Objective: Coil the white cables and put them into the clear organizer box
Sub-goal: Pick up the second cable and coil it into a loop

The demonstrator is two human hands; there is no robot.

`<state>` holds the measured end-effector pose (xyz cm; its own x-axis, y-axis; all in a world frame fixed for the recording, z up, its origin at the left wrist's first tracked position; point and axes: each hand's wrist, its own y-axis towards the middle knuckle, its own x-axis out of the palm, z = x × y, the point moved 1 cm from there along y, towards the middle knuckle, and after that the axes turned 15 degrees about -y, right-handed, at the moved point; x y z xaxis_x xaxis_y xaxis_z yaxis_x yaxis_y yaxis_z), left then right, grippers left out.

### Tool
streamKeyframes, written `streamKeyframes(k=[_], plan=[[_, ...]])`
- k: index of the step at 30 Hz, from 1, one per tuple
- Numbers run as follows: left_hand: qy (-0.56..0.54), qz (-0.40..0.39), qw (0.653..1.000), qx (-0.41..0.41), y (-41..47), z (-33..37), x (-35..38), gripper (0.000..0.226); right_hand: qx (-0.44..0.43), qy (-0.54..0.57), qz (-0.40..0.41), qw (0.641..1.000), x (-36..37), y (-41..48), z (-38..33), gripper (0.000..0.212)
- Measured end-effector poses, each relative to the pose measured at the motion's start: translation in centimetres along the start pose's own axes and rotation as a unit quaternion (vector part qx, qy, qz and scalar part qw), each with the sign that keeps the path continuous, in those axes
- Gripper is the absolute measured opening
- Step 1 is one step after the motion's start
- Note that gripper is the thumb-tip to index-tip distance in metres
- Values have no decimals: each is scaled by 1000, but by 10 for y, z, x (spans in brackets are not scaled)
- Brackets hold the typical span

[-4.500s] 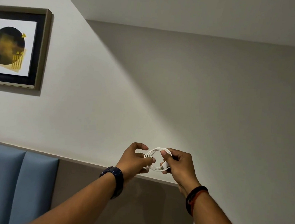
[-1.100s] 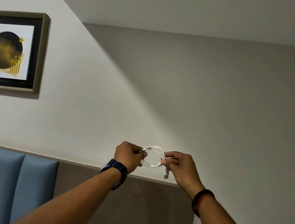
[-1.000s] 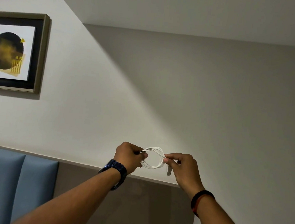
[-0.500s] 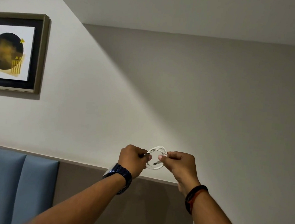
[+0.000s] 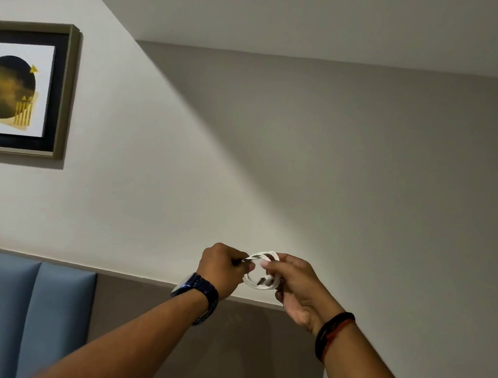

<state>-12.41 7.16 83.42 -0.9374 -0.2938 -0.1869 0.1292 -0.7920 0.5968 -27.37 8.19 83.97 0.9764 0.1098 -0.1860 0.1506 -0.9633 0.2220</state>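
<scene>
Small coiled white cable (image 5: 260, 269) held aloft, left hand (image 5: 220, 268) pinching one side, right hand (image 5: 297, 282) fingers closed around the other

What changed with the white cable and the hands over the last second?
The hands closed together, and the thin white cable went from an open loop with a dangling plug to a tighter coil, plug tucked in. Left hand and right hand still grip it.

Coiled cable (image 5: 260, 269) sits btwn both hands: left hand (image 5: 222, 268) on its left, right hand (image 5: 298, 285) on its right. Framed picture (image 5: 26, 87) on wall far upper left; padded panel (image 5: 23, 314) below it.
</scene>
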Motion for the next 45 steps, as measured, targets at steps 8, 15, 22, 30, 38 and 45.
streamKeyframes(k=[8, 15, 22, 30, 38, 45], plan=[[8, 12, 1000, -17, 4, -1, 0, 10, -25, -137, 52, 989, -6, -4, -1, 56], [30, 9, 999, -29, 7, -5, -5, 10, -10, -260, 64, 964, -9, -2, 5, 50], [43, 114, 987, -102, 21, -29, -73, 6, -7, -214, 76, 974, -46, -17, 17, 16], [86, 59, 993, -60, 11, -17, -25, 13, -29, -133, 109, 985, 21, 2, 10, 18], [11, 65, 994, -91, 12, -23, -15, 9, -11, -129, 173, 976, 20, 8, 15, 27], [-17, 58, 992, -107, 17, -29, -16, 5, -66, -236, 168, 955, 5, 12, 24, 14]])
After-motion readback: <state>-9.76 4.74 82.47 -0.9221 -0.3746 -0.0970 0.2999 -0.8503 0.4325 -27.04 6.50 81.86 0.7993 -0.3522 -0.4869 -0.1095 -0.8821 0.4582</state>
